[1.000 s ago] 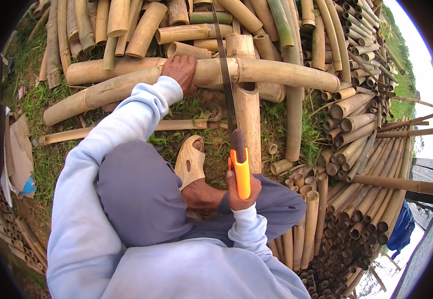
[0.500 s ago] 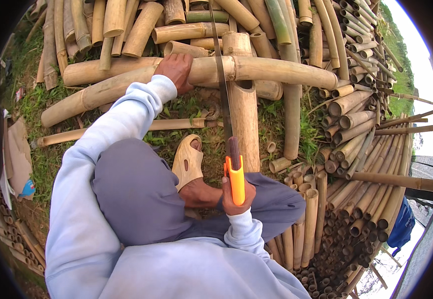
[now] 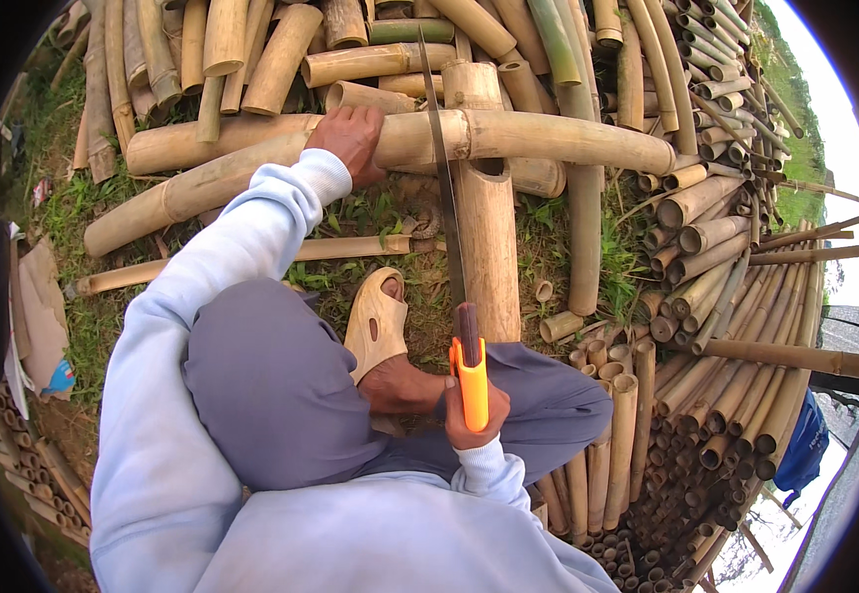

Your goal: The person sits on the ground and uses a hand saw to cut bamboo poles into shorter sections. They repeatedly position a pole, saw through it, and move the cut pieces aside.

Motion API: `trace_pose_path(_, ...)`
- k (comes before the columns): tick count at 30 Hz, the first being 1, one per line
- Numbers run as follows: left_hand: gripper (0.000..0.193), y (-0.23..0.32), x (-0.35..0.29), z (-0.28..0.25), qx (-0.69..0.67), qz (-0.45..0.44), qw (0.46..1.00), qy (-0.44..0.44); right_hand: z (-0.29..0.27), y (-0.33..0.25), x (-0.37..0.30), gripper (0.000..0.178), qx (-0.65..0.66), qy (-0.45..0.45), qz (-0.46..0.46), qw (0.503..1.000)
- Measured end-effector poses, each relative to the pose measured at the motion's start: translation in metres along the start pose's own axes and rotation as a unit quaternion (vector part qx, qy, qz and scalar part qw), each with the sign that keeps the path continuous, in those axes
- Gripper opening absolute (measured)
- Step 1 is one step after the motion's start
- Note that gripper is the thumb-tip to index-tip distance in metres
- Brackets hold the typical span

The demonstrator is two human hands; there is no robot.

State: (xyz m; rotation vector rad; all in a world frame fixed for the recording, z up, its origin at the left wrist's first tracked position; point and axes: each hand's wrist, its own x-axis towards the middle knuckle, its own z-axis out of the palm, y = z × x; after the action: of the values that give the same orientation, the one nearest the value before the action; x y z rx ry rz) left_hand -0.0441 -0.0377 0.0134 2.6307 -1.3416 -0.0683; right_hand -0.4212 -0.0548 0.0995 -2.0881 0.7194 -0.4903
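Observation:
A long, slightly curved bamboo pole [image 3: 568, 137] lies crosswise in front of me, resting on a thick bamboo post [image 3: 489, 252]. My left hand [image 3: 348, 138] is wrapped over the pole, a little left of the blade. In my right hand [image 3: 479, 410], close to my bent leg, is the orange handle of a hand saw [image 3: 472, 381]. Its long dark blade points away from me and crosses the pole just left of a node. Whether the teeth have cut into the bamboo, I cannot tell.
Cut bamboo pieces [image 3: 380, 65] are heaped at the far side. Stacked bamboo tubes [image 3: 706, 237] fill the right, with upright ones [image 3: 622, 435] beside my knee. A split bamboo strip [image 3: 350, 247] lies on the grass near my sandalled foot [image 3: 378, 326]. Cardboard [image 3: 44, 306] lies at the left.
My right hand has drawn the saw back toward me, so its far tip sits nearer the pole. The left hand stays in place on the bamboo.

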Motion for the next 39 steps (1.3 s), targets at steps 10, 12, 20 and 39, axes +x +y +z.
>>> trace_pose_path(10,0.063,-0.003,0.006,-0.002,0.014,0.051,0.999,-0.011,0.043,0.006,0.100,0.008,0.088,0.002,0.036,0.996)
trace_pose_path(12,0.060,-0.011,0.005,-0.001,0.017,0.032,0.999,-0.008,0.016,0.001,0.043,0.007,0.055,-0.019,0.055,0.997)
trace_pose_path(20,0.063,0.007,0.007,-0.006,0.005,0.029,1.000,-0.004,0.033,0.024,0.082,0.014,0.080,-0.004,0.099,0.992)
trace_pose_path(39,0.062,0.001,0.011,-0.005,0.011,0.038,0.999,-0.012,0.050,0.015,0.125,0.010,0.111,0.014,0.021,0.993)
